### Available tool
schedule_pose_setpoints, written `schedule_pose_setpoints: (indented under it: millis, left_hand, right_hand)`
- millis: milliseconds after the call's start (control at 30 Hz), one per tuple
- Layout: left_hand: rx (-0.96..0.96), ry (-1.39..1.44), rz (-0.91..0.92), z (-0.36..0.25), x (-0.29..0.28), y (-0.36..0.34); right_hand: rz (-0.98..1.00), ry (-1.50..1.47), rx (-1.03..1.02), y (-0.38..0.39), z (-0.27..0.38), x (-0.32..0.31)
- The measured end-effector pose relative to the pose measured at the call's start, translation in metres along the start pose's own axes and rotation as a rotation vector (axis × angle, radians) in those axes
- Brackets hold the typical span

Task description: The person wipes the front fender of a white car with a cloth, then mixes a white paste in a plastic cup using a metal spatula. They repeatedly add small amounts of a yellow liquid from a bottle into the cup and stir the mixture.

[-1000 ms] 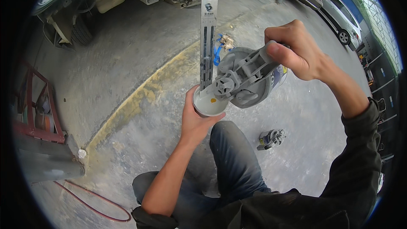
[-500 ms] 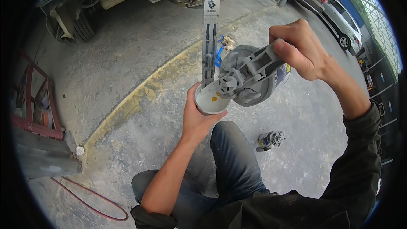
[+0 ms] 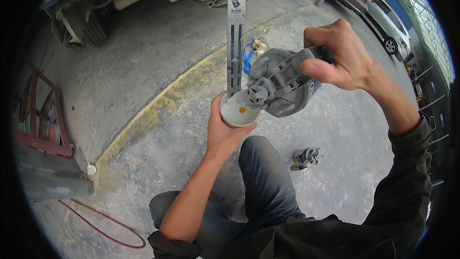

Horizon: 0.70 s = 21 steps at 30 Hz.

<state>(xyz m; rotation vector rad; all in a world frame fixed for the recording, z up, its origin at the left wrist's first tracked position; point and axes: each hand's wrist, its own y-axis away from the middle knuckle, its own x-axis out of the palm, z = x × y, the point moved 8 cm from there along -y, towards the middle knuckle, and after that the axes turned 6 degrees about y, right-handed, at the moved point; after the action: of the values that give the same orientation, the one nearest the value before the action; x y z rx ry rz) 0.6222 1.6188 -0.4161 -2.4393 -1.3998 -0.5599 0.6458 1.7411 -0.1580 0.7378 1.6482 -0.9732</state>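
In my left hand (image 3: 220, 132) is a white cup (image 3: 234, 119), its fingers and thumb wrapped around the side. A small yellow-orange blob lies on the pale inside of the cup. A long slotted metal mixing stick (image 3: 236, 43) stands upright in it, leaning on the far rim. My right hand (image 3: 335, 56) grips the handle of a paint can with a grey mixing lid (image 3: 282, 84). The can is tilted, its spout just over the cup's right rim. Most of the can's body is hidden behind the lid.
A smaller can with a grey lid (image 3: 307, 158) stands on the concrete floor by my right knee. Beyond the cup lie a blue strip and a crumpled scrap (image 3: 258, 45). A red hose (image 3: 110, 225) and red metal frame (image 3: 40, 115) are at left; vehicles (image 3: 383, 19) stand behind.
The can has tipped a little further and shifted slightly left. The mixing stick leans slightly more left. Two yellow-orange spots in the cup now appear as one blob.
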Motion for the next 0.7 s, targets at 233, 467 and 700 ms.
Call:
schedule_pose_setpoints:
  millis: [233,467,700]
  left_hand:
    - [0.017,0.007,0.029,0.003,0.006,0.000]
    - [-0.032,-0.056,0.022,0.010,0.006,-0.004]
    - [-0.067,-0.001,-0.071,0.005,-0.012,0.003]
  right_hand:
    - [-0.012,-0.022,0.061,0.008,-0.007,0.002]
    - [-0.007,-0.194,0.349,0.036,-0.040,0.021]
    - [-0.218,-1.047,1.109,0.194,-0.144,0.135]
